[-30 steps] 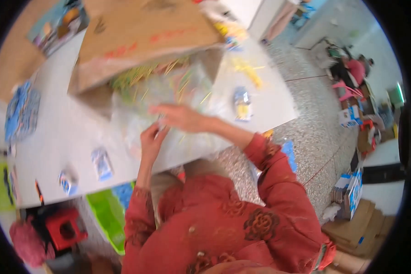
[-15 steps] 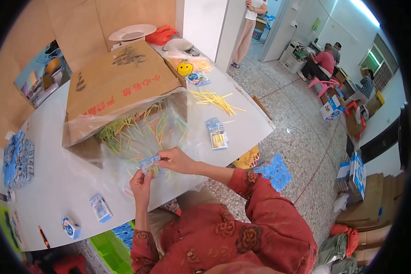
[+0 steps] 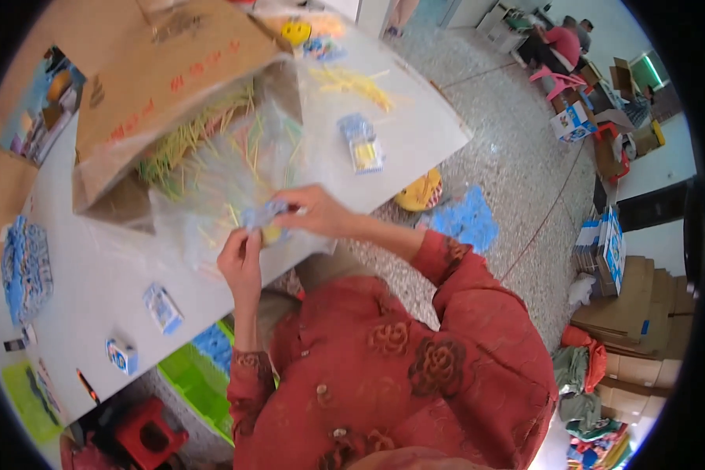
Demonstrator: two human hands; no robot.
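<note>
Surroundings: a white table (image 3: 78, 274) fills the left and centre of the frame; a large brown cardboard box (image 3: 172, 86) lies on its side at upper left, open toward the person, with thin yellow and green sticks (image 3: 188, 141) spilling out inside a clear plastic bag (image 3: 235, 180)
In the way: the clear plastic bag spreads over the table directly beneath and behind both hands, so the sticks under them show only as a blur
Other things: one small blue and white packet (image 3: 360, 145) lies at upper centre, two more (image 3: 163, 307) at lower left, and a stack of blue packets (image 3: 25, 266) at the left edge; loose yellow sticks (image 3: 352, 82) lie at top centre
Held thing: a small pale blue packet with a yellow part (image 3: 262, 219), just left of frame centre
Its direction: long axis runs roughly left to right across the frame; which end leads cannot be told
Right hand (image 3: 309, 211): fingers closed on the right end of the packet, pinching it from above
Left hand (image 3: 241, 262): rises from below, fingertips pinching the packet's lower left edge
Packet relative to the grip: it sits between the two hands, above the left fingertips and left of the right palm
</note>
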